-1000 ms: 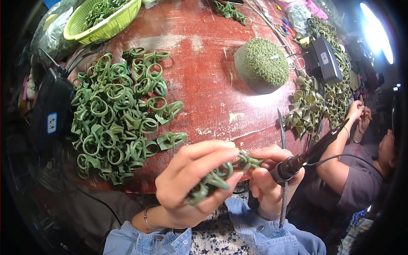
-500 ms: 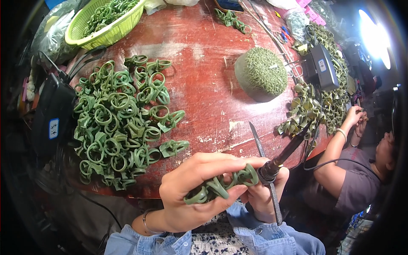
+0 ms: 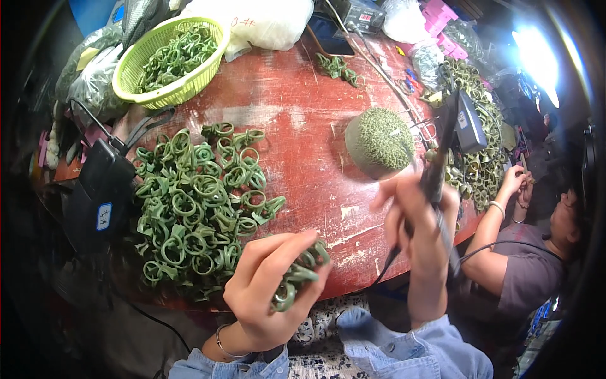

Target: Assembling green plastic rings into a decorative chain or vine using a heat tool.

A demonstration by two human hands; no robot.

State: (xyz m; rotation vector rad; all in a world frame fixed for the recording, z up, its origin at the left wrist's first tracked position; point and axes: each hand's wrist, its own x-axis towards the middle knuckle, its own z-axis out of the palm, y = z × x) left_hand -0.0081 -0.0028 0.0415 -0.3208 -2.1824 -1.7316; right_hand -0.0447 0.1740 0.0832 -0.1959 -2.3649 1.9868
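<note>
At the table's front edge my left hand point(image 3: 268, 287) is curled around several green rings point(image 3: 295, 276), which look like wax. Their bands show between thumb and fingers. My right hand point(image 3: 421, 230) is raised to the right, apart from the left and smeared by motion. It grips a black-handled pen-like tool point(image 3: 434, 180) with a cord; a thin grey metal blade also runs along this hand, blurred. A pile of similar green rings point(image 3: 192, 208) with small flat tabs lies left of centre. Behind my right hand stands a round block point(image 3: 380, 142) with a grainy green top.
A yellow-green basket point(image 3: 221, 54) of green pieces stands at the far left. Black boxes with cords sit at the left point(image 3: 101, 189) and right point(image 3: 470, 123). An olive-coloured ring pile point(image 3: 486, 170) covers the right side. Another person point(image 3: 514, 252) works close at right.
My hands have moved apart: the right has gone up and right with the tool, away from the left. The left still holds the rings. The whole view has shifted slightly.
</note>
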